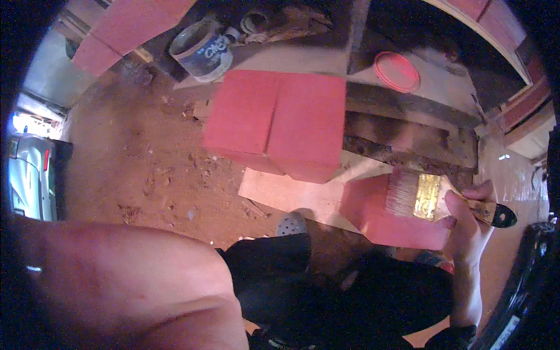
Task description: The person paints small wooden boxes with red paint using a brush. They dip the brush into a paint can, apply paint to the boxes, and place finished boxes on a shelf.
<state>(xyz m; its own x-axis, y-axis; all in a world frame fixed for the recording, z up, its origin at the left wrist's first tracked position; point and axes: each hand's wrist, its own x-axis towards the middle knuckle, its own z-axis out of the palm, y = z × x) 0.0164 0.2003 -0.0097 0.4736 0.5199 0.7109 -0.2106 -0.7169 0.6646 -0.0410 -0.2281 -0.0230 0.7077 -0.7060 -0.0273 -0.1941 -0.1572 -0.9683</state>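
Observation:
In my right hand (466, 205) is a wide flat paintbrush (431, 197), its gold-coloured ferrule and bristles pointing left. The bristles appear over a pink-red painted piece (385, 223); whether they touch it I cannot tell. Further off, a larger red-painted block or panel piece (280, 122) with a dark groove down its face stands by a pale board (288, 190). My left hand is out of view; only a bent bare arm (144, 275) fills the lower left.
Behind the red block stand a stained blue-and-white bucket (203, 54) bearing writing and a round red lid (397, 72) on a ledge. Another red panel (127, 35) is at upper left. A perforated grey clog (292, 224) rests near the board, on brown dirt ground (144, 175). A car (33, 179) appears far left.

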